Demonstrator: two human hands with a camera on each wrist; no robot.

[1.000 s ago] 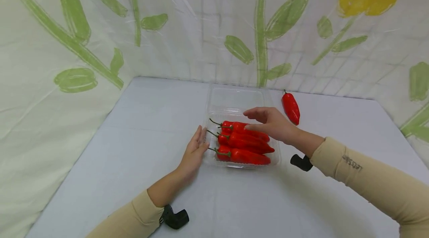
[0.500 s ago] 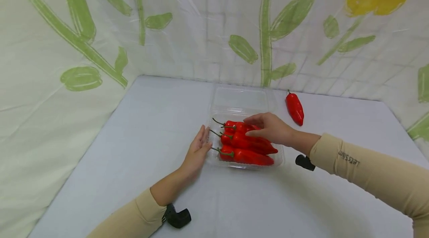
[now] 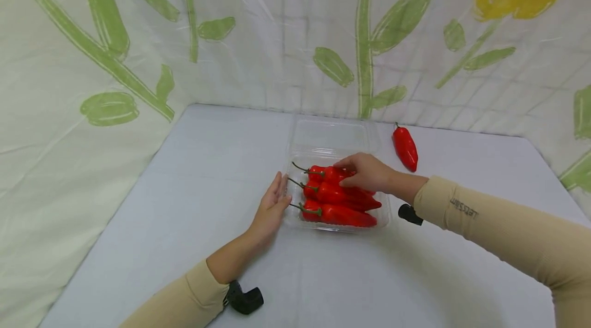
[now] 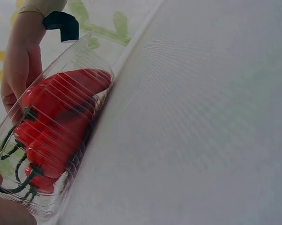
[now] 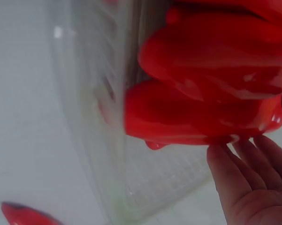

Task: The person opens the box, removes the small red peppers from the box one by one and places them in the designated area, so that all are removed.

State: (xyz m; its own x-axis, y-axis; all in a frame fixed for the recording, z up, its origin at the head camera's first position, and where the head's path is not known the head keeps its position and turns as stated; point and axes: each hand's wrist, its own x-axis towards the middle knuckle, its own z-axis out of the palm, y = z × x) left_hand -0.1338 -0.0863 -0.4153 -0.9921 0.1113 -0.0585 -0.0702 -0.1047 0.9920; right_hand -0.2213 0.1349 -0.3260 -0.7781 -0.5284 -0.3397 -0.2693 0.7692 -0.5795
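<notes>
A clear plastic clamshell box (image 3: pixel 385 215) holds several long red peppers (image 3: pixel 346 215) with green stems. My right hand (image 3: pixel 368 173) reaches into its far side and pinches the upper far red pepper (image 5: pixel 192 115), fingers on one flank and thumb on the other. That pepper lies among the others, partly covered by the hand in the head view. Along the box's left wall rests my left hand (image 3: pixel 269 209), fingers straight and thumb by the near stems. In the left wrist view, peppers (image 4: pixel 56 136) show stacked through the ribbed clear wall.
The box's lid (image 3: pixel 332 135) lies opened back toward the flowered curtain (image 3: pixel 258 61). One loose red pepper (image 3: pixel 405 148) lies on the white table (image 3: pixel 194 164) to the right of the lid. Black camera mounts (image 3: pixel 244 300) sit at both wrists.
My right hand has come down from above the peppers onto the upper far one, and its fingers have closed about it. My left hand stays at the box's left wall.
</notes>
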